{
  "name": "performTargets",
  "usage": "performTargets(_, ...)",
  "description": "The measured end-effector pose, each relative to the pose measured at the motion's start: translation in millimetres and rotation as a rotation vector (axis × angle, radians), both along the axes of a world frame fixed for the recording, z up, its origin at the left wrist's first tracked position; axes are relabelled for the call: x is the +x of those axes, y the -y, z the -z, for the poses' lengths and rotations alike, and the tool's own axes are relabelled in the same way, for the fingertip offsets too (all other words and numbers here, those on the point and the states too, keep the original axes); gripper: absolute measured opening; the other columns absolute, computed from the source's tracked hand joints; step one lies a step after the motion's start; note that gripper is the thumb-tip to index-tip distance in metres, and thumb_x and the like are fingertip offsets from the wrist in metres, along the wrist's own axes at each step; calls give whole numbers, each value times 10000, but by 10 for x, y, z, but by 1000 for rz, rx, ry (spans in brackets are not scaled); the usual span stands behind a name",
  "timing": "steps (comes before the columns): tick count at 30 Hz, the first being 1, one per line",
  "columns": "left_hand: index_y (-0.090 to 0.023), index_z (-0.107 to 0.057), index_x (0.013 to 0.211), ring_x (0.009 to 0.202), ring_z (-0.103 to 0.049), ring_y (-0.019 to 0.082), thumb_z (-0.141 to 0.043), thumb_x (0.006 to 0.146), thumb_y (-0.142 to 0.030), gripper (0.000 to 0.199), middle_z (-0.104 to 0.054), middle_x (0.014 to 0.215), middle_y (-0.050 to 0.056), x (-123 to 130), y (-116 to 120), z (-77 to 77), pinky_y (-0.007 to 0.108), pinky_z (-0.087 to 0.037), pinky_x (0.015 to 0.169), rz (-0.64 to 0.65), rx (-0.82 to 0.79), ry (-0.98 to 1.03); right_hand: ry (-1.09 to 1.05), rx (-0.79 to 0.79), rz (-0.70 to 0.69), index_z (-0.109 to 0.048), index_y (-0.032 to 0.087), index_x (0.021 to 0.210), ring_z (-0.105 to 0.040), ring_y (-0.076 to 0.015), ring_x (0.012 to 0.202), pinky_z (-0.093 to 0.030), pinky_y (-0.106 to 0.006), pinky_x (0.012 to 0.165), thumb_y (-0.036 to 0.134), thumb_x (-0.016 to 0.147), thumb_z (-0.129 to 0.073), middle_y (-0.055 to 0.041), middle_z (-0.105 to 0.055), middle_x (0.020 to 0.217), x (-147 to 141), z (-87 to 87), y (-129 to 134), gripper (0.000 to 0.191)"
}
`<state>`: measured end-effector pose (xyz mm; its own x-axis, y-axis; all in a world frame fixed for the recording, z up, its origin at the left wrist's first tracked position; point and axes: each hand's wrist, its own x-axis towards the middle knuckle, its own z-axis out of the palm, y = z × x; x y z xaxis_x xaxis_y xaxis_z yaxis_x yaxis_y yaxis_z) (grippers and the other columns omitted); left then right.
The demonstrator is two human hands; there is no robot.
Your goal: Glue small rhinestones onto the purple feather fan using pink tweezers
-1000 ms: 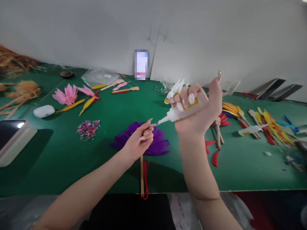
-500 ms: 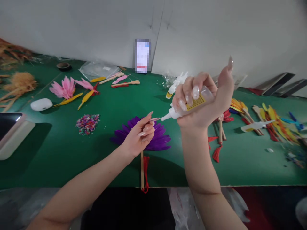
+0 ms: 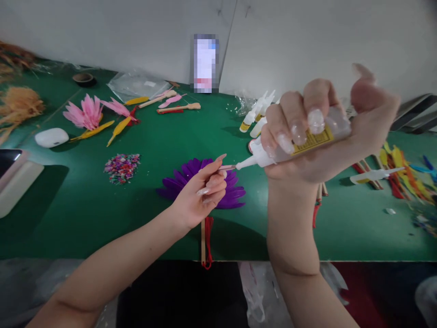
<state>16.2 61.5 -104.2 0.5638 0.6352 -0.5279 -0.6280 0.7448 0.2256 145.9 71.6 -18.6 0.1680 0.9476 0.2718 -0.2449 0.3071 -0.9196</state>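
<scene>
My left hand (image 3: 201, 196) is closed in a pinch on a thin pinkish stick (image 3: 227, 167), its kind too small to tell. Wrapped in my right hand (image 3: 327, 136) is a translucent glue bottle (image 3: 337, 126) with a yellow label, tilted nozzle-down to the left. The white nozzle tip meets the end of the stick, or nearly so. Below my left hand lies a fan of purple feathers (image 3: 174, 184) on the table. Its wooden handle (image 3: 203, 243) and red tassel (image 3: 209, 237) point toward me, and my left hand hides part of it.
Multicoloured chips (image 3: 122, 168) lie in a pile left of the fan. Pink feather pieces (image 3: 85, 113) are farther back. Small glue bottles (image 3: 248, 119) stand behind my right hand, and another glue bottle (image 3: 370, 176) lies to the right. A phone (image 3: 205, 64) leans on the wall.
My right hand and the glue bottle appear larger and farther right, the nozzle still at the stick. My left hand has shifted slightly right. The whole view has tilted a little.
</scene>
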Motion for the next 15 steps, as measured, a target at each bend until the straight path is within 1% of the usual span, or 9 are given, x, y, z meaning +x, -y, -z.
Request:
performTargets(3, -142, -474, 518, 280, -250, 5, -323, 1094, -186, 597, -309, 383, -68, -3, 17, -10, 138, -148, 299, 15, -13, 4, -30, 81, -93, -174, 215, 419, -218, -113, 366, -238, -272, 330, 414, 733, -579, 28, -102, 483, -10, -31, 25, 550)
performTargets(4, -137, -481, 518, 279, -249, 2, -323, 1094, -187, 599, -312, 384, -67, -5, 17, -7, 136, -147, 298, 19, -15, 4, -12, 64, -81, -166, 210, 422, -204, -112, 370, -236, -274, 331, 451, 773, -587, 29, -84, 494, -14, -50, 34, 599)
performTargets(6, -125, -501, 521, 275, -251, -4, -321, 1098, -200, 609, -306, 381, -69, -10, 14, 4, 133, -146, 299, 23, -16, 2, 75, -19, 42, -179, 221, 441, -185, -127, 407, -272, -291, 354, 535, 804, -614, 33, -81, 528, -1, -91, 45, 647)
performTargets(7, -120, -509, 522, 274, -252, -6, -320, 1100, -209, 615, -300, 379, -70, -11, 11, 10, 133, -145, 300, 23, -15, -1, 134, -74, 97, -198, 235, 461, -191, -141, 430, -303, -305, 377, 562, 789, -643, 35, -97, 539, 21, -105, 44, 642)
performTargets(8, -117, -517, 525, 273, -252, -6, -319, 1101, -215, 617, -296, 377, -71, -12, 9, 14, 134, -142, 301, 22, -14, -3, 185, -110, 121, -218, 252, 487, -205, -154, 449, -334, -321, 402, 575, 759, -682, 36, -116, 548, 56, -112, 40, 628)
performTargets(9, -116, -524, 531, 273, -251, -6, -320, 1101, -216, 614, -296, 377, -71, -11, 9, 17, 137, -137, 302, 22, -14, -5, 224, -121, 109, -232, 266, 514, -227, -167, 464, -361, -339, 426, 576, 723, -722, 37, -139, 559, 100, -109, 31, 616)
performTargets(12, -126, -524, 543, 275, -243, 1, -340, 1095, -204, 588, -300, 376, -71, 1, 19, 15, 144, -122, 302, 29, -19, -12, 241, -81, 11, -223, 265, 526, -318, -189, 503, -409, -382, 484, 533, 661, -794, 16, -223, 596, 239, -56, 1, 645)
performTargets(13, -131, -521, 542, 276, -238, 4, -346, 1093, -198, 581, -291, 371, -73, 8, 26, 13, 146, -119, 302, 35, -23, -13, 230, -58, 10, -202, 252, 512, -331, -190, 518, -408, -392, 500, 522, 655, -803, 6, -249, 612, 270, -31, -5, 674)
performTargets(15, -136, -514, 536, 275, -224, 8, -355, 1090, -195, 579, -267, 358, -76, 22, 41, 9, 147, -117, 302, 49, -29, -17, 233, -53, 52, -129, 223, 506, -331, -196, 549, -394, -406, 535, 525, 645, -811, -9, -276, 638, 293, 16, -13, 758)
